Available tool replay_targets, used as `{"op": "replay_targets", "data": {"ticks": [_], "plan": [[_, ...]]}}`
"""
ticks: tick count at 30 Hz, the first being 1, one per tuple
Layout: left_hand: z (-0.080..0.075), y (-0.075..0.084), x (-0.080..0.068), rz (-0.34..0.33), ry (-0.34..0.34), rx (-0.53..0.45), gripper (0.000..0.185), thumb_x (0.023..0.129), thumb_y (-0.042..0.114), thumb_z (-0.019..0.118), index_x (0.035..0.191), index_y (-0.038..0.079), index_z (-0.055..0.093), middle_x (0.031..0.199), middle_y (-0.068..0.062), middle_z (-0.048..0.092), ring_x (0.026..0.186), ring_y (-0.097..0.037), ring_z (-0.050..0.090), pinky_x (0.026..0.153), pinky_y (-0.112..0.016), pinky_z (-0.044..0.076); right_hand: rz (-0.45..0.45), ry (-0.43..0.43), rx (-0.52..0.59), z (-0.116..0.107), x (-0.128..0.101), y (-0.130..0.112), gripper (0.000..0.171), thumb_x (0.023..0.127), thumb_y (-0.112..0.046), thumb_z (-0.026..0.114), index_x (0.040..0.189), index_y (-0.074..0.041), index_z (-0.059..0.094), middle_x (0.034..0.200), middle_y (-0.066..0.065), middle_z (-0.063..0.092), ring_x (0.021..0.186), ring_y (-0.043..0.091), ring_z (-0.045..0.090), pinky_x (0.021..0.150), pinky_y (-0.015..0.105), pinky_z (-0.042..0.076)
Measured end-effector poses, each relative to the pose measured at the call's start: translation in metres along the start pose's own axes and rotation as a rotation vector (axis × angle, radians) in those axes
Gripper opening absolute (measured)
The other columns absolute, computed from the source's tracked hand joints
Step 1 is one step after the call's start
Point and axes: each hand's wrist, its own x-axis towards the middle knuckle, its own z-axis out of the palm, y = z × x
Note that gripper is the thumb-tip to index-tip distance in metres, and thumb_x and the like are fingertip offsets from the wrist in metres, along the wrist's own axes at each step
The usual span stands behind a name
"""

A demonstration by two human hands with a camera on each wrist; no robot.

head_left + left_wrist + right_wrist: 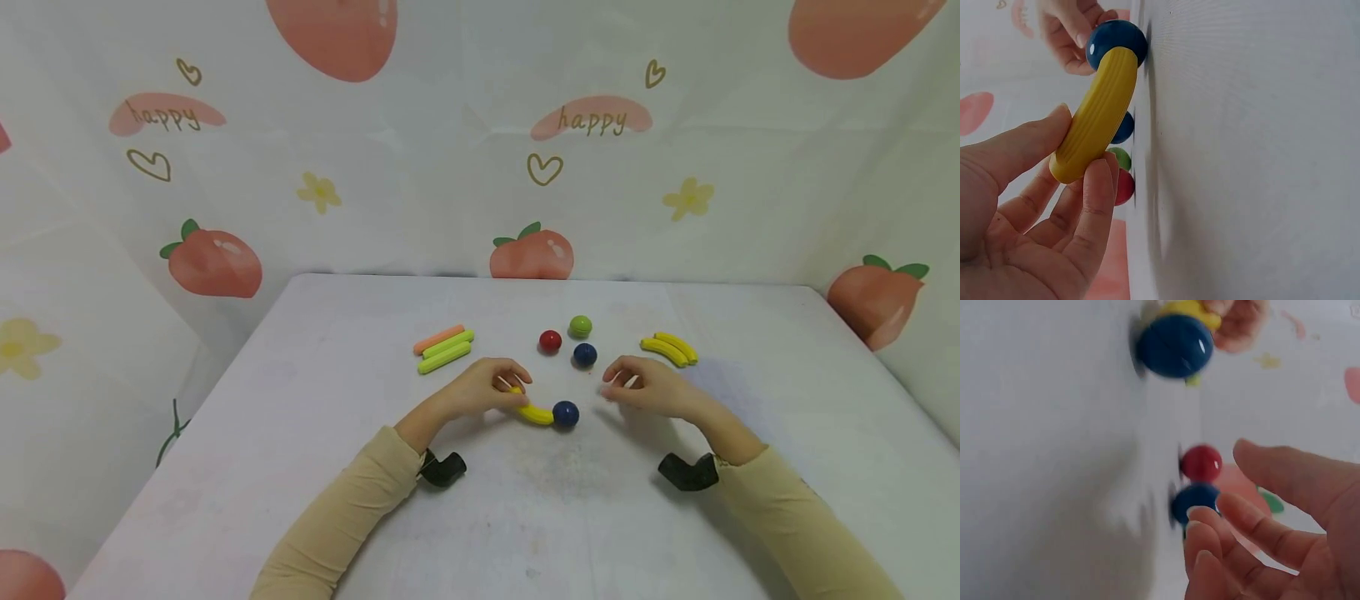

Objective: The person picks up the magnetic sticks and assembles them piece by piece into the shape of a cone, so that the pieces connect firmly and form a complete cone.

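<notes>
Head view: left grip (487,387) pinches banana (537,414), right grip (651,387) spread, blue ball (566,415) between, red ball (551,341) beyond.

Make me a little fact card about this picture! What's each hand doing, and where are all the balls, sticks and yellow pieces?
left hand: pinches a curved yellow piece
yellow piece's far end: at the front blue ball, seemingly touching
right hand: holds nothing
ball group behind: red ball, green ball, second blue ball
sticks beyond left hand: one orange stick, two green sticks
beyond right hand: two more yellow pieces, side by side
</notes>
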Motion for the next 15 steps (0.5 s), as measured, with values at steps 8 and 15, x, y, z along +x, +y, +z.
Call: {"op": "replay_targets", "data": {"ticks": [8,15], "plan": [[-0.002,-0.002,-0.001,0.018,0.02,-0.013,0.029,0.085,0.016,0.068,0.111,0.005,0.062,0.102,-0.01,0.066,0.088,-0.012,0.06,0.084,-0.023,0.05,0.03,0.256,-0.078,-0.022,-0.001,0.023,0.026,0.089,-0.014,0.061,0.105,0.006,0.059,0.096,0.022,0.063,0.082,0.027,0.062,0.072,0.034,0.053],[-0.003,-0.002,-0.002,0.009,0.031,-0.013,0.029,0.084,0.017,0.069,0.11,0.006,0.063,0.101,-0.009,0.065,0.086,-0.011,0.06,0.082,-0.022,0.048,0.104,0.384,-0.145,-0.031,-0.002,0.037,0.034,0.09,-0.011,0.058,0.117,0.009,0.053,0.113,0.034,0.054,0.106,0.045,0.05,0.089,0.053,0.045]]}}
